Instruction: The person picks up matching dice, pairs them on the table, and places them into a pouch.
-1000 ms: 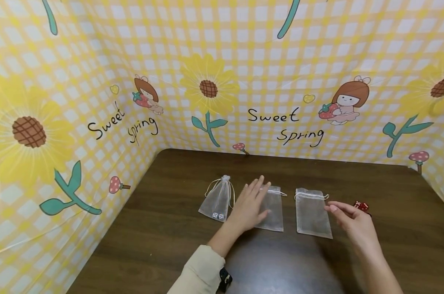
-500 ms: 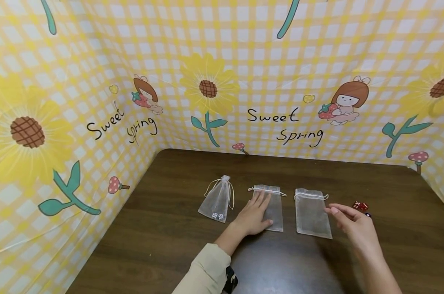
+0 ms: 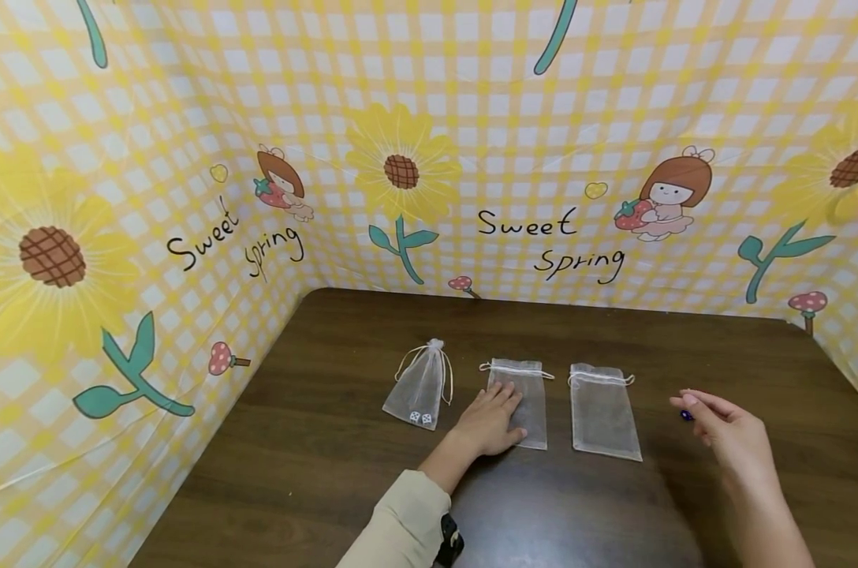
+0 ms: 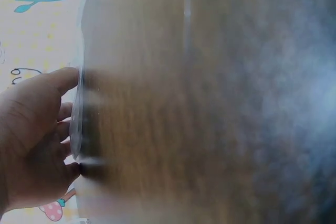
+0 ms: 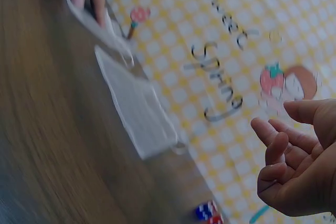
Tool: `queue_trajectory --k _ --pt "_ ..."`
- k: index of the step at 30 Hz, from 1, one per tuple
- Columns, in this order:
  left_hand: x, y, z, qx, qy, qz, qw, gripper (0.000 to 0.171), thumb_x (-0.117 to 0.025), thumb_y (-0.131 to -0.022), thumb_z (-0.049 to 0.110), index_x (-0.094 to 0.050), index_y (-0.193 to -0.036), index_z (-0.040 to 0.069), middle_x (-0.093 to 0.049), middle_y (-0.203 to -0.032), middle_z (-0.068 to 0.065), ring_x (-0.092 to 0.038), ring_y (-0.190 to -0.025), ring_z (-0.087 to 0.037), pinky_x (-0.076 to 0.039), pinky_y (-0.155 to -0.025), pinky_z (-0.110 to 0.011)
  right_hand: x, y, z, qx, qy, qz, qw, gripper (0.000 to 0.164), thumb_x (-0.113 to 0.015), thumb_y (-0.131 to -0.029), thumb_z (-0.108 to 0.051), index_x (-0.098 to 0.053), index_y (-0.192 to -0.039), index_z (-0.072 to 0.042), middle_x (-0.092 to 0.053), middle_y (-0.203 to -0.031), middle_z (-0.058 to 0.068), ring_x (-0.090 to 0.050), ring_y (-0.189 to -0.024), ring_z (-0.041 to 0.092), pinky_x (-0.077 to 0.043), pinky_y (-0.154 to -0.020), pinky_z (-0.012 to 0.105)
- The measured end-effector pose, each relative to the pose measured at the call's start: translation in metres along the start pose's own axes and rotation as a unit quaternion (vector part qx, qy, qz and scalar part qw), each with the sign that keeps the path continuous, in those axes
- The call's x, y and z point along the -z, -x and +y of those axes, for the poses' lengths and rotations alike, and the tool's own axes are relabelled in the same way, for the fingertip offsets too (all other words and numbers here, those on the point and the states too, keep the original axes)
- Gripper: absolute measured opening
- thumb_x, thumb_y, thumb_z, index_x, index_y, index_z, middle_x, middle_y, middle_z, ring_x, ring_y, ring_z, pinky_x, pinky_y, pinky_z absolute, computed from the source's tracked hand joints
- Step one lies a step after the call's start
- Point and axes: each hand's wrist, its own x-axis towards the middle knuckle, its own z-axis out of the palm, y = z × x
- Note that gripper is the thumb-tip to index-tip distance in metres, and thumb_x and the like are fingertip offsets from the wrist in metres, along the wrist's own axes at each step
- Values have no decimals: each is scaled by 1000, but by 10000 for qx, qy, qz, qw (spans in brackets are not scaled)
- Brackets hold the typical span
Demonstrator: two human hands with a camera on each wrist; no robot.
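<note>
While the left hand (image 3: 487,422), fingers extended, rests on the middle mesh bag (image 3: 535,406) at the head view's lower centre, the right hand (image 3: 741,442), lower right, hovers empty, fingers loosely bent, near a blue die (image 3: 687,415); a second bag (image 3: 604,414) lies between them.

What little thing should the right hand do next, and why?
Maybe pinch the blue die: the right hand looks empty and is close to it, and the gathered bag has two white dice inside, while none show in the middle bag under the left hand.
</note>
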Motion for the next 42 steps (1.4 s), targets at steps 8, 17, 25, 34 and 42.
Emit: queue_trajectory --k 8,17,25,34,42 --pt "0 0 1 72 -144 -81 9998 61 -53 -91 43 -37 -142 13 -29 -148 -5 -21 -136 -21 -20 -109 -36 33 -24 30 -521 1171 554 9902 15 -59 -88 -42 -70 -85 -32 -66 -72 -17 -50 -61 6 -37 -61 29" --pt "2 0 0 28 -150 -60 9999 61 -53 -91 43 -37 -141 12 -30 -148 -5 -22 -136 -22 -22 -109 -36 50 -35 40 -260 3268 672 9424 48 -51 -91 -39 -64 -106 5 -62 -98 28 -58 -83 34 -43 -68 41" --pt "4 -2 0 50 -98 -61 9999 61 -53 -91 43 -37 -142 13 -29 -148 -5 -21 -136 -22 -21 -109 -36 55 -43 36 -185 4144 319 9094 47 -50 -92 -36 -61 -107 7 -49 -118 35 -37 -100 59 -35 -78 57" --pt "3 -3 0 82 -128 -74 9999 61 -53 -91 43 -37 -142 14 -28 -149 -4 -21 -137 -21 -20 -109 -35 54 -54 32 -280 4485 18 8934 53 -55 -88 -44 -62 -108 5 -50 -116 35 -41 -96 58 -40 -69 53" --pt "4 -2 1 34 -112 -104 9999 62 -53 -91 43 -36 -142 13 -28 -149 -5 -20 -137 -21 -20 -109 -35 50 -56 33 -384 4498 32 8923 44 -60 -86 -36 -64 -105 3 -54 -111 33 -46 -93 54 -41 -63 50"
